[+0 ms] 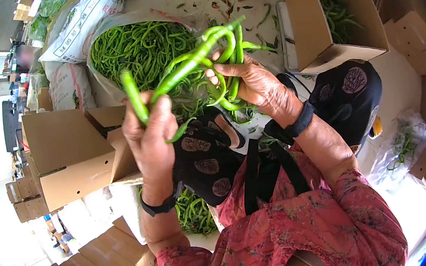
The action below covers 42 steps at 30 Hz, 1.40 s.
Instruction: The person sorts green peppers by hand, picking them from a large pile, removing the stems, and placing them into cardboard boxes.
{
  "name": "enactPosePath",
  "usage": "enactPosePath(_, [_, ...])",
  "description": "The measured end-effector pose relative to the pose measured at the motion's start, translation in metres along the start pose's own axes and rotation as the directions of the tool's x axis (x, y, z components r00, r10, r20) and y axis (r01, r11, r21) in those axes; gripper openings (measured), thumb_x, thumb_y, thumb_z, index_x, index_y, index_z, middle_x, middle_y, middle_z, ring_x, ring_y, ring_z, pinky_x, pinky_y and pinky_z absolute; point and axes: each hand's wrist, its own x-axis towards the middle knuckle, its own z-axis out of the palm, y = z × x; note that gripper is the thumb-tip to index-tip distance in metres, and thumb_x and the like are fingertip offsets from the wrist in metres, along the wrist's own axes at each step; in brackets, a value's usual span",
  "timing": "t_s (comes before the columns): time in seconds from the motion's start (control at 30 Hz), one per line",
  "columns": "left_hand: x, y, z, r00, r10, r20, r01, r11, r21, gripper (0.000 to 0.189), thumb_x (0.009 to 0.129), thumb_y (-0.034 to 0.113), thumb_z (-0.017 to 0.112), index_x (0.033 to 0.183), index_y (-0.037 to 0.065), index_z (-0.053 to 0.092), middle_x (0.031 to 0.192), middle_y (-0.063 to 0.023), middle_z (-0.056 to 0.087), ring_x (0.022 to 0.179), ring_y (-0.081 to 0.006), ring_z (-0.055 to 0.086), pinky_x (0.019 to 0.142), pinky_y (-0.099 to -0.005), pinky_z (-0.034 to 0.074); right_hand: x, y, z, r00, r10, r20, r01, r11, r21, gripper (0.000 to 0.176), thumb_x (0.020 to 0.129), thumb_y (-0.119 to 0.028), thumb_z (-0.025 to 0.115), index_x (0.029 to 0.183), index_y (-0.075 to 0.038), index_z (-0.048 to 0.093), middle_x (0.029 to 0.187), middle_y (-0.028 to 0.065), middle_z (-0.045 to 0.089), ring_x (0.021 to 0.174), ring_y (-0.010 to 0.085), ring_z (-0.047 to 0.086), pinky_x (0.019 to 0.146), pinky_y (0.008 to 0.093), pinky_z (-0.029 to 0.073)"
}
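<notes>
My left hand (pixel 151 131) is closed around green peppers, one upright pepper (pixel 135 98) and a long one (pixel 194 61) that slants up to the right. A small curved pepper (pixel 181 130) hangs beside its fingers. My right hand (pixel 249 81) grips a bunch of several green peppers (pixel 234 88), some sticking out above and others curling down below the fingers. Both hands are raised in front of a big open sack (pixel 100 75) filled with green peppers (pixel 145 49). The long pepper crosses in front of the bunch.
An open carton (pixel 309 19) with peppers inside stands at the upper right. Another open carton (pixel 76 178) is on the left. Full white sacks (pixel 84 25) lie at the upper left. More peppers (pixel 194 213) are below my left arm. A plastic bag (pixel 399 146) lies at right.
</notes>
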Motion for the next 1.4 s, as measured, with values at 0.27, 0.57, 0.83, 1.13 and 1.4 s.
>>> enactPosePath(0.27, [-0.021,-0.047,0.022,1.0,-0.002,-0.01,0.006,0.933,0.361,0.012,0.089,0.008,0.064,0.095,0.0,0.058,0.075,0.0018,0.057,0.067,-0.0044,0.047,0.06,-0.0227,0.042,-0.021,-0.006,0.016,0.966,0.048,0.256,-0.042,0.999,-0.031,0.035,0.085,-0.004,0.067,0.118,-0.004,0.056,0.108,0.0093,0.061,0.093,0.0185,0.058,0.085,0.0312,0.049])
enactPosePath(0.57, [-0.012,-0.047,0.001,0.887,-0.338,0.316,0.398,0.904,-0.152,0.045,0.095,0.03,0.052,0.127,-0.001,0.047,0.101,-0.0157,0.066,0.067,-0.0136,0.057,0.055,-0.0233,0.043,-0.012,-0.023,0.009,0.999,-0.032,0.034,0.033,0.998,-0.048,0.025,0.082,-0.005,0.068,0.105,-0.005,0.058,0.11,0.0118,0.064,0.091,0.021,0.061,0.081,0.0382,0.05])
enactPosePath(0.83, [0.0,-0.04,-0.015,0.84,-0.335,0.426,0.496,0.791,-0.357,0.05,0.097,0.032,0.045,0.137,0.001,0.038,0.114,-0.0218,0.062,0.085,-0.0198,0.062,0.062,-0.0273,0.048,-0.014,-0.049,-0.022,0.996,-0.054,0.067,0.057,0.997,-0.052,0.032,0.079,0.001,0.058,0.111,0.002,0.053,0.108,0.0178,0.061,0.084,0.0236,0.062,0.084,0.0397,0.051])
enactPosePath(1.13, [0.018,-0.029,-0.011,0.839,-0.115,0.532,0.455,0.685,-0.569,0.06,0.093,0.034,0.045,0.142,0.002,0.034,0.073,-0.009,0.051,0.053,-0.0108,0.039,0.047,-0.0242,0.033,-0.022,-0.01,-0.004,0.996,0.08,0.048,-0.067,0.971,-0.229,0.032,0.077,0.003,0.061,0.108,0.002,0.055,0.11,0.0195,0.063,0.089,0.0253,0.064,0.083,0.0372,0.053])
enactPosePath(1.4, [0.026,-0.035,0.008,0.939,-0.063,0.339,0.228,0.85,-0.474,0.04,0.093,0.019,0.043,0.128,-0.001,0.049,0.077,-0.0086,0.055,0.061,-0.0118,0.044,0.053,-0.0253,0.036,-0.036,0.034,0.015,0.977,0.202,0.076,-0.169,0.936,-0.309,0.031,0.082,-0.011,0.071,0.107,0.001,0.058,0.095,0.0101,0.065,0.086,0.0196,0.063,0.076,0.0325,0.052])
